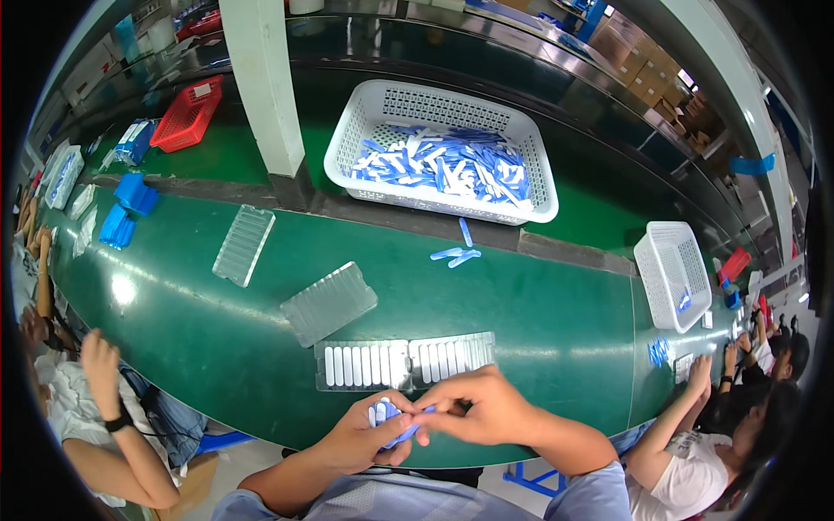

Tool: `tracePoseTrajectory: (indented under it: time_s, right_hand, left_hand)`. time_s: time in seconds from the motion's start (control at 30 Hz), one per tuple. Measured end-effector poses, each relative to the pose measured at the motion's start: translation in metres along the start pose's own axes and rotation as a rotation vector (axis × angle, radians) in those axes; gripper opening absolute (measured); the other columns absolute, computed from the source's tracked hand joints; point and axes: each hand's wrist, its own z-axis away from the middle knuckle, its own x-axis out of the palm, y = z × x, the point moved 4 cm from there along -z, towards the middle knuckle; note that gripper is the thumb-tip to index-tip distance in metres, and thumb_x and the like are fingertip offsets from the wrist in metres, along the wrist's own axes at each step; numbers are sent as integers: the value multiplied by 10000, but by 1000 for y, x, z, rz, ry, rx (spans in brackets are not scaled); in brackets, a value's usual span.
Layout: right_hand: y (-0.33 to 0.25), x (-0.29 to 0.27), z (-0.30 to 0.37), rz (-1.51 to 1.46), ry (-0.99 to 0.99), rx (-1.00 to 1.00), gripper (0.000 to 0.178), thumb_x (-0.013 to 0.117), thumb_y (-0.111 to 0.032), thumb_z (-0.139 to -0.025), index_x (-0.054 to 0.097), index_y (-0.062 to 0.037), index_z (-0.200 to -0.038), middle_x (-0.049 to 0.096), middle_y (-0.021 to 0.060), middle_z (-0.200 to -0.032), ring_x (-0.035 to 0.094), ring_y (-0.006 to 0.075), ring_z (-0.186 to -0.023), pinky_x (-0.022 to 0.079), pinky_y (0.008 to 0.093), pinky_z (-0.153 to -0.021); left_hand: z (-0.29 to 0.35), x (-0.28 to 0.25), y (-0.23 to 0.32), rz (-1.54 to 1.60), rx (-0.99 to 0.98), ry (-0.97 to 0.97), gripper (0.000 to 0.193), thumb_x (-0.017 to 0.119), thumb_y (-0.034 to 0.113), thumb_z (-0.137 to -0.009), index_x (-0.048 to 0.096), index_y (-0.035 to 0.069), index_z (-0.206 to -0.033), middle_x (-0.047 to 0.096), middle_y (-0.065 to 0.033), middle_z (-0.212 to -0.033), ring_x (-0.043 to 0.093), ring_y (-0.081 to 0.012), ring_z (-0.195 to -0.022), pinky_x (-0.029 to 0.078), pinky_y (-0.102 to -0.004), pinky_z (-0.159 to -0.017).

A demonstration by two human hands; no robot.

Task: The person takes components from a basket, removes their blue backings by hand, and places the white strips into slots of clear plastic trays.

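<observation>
green worktable (565, 347): curves from nine round to three o'clock. one white pillar (261, 87): rises between ten and eleven, blocking part of the view behind. two co-workers: one at eight (95, 399), one at four (691, 456).

one large white basket (417, 199) at twelve: holds a blue-and-white heap (439, 165), too crowded to count. one small white basket (669, 252) at three: holds a little blue. one red basket (187, 113): sits at ten.

four clear trays: one at nine (245, 245), one at eight (330, 304), two side by side towards six (399, 372) (476, 347). in the left of that pair, about seven white strips (349, 365); in the right, at least five, partly covered from below.

right hand (482, 408) at six: bends over the right tray's near edge, thumb and fingertips pinched together on the bundle. left hand (360, 438), just at its nine o'clock: curls firmly around the bundle (380, 412) of blue-and-white pieces; cannot tell how many, with fingers across them.

two blue stacks (136, 193) (116, 227): sit between nine and ten. at least three loose blue pieces (466, 232): lie below the large basket's six o'clock edge.
</observation>
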Motion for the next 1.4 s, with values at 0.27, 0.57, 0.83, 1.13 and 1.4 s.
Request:
tracePoseTrajectory:
  time_s: [0.27,0.57,0.83,1.13,1.4]
  right_hand:
    - [57,-79,8,-227,232,170,60,741,-46,-915,725,-4,-953,728,30,-797,619,64,-652,464,230,-574]
    - [33,-69,-14,484,83,8,247,788,-91,-859,696,-51,-1085,614,19,-703,570,134,-600,428,295,-547]
    - [0,1,4,-60,11,-3,160,768,-112,-905,727,-57,-1050,596,-36,-646,497,39,-545,403,246,-503]
    - [30,-73,18,552,604,-62,45,779,-101,-860,773,-66,-832,689,31,-682,614,125,-586,465,287,-571]
    - [38,-46,40,654,242,-124,188,823,-162,-804,791,-81,-971,577,3,-574,527,189,-511,420,340,-556]
  left_hand:
    - [6,-1,2,-71,-12,-39,199,590,189,-1052,542,31,-1163,676,-175,-980,566,-117,-584,308,-239,-436]
    - [7,-5,-2,12,-29,26,202,602,186,-1043,538,45,-1173,664,-177,-979,520,-118,-569,308,-247,-445]
    - [-1,-1,-3,10,-52,12,185,588,190,-1052,533,50,-1159,663,-175,-971,512,-111,-559,287,-249,-436]
    - [8,-9,0,37,-9,20,162,597,175,-1045,544,58,-1144,665,-182,-976,510,-117,-555,287,-251,-434]
    - [12,-16,0,47,9,41,151,605,165,-1038,571,86,-1163,662,-212,-967,518,-119,-546,305,-239,-443]
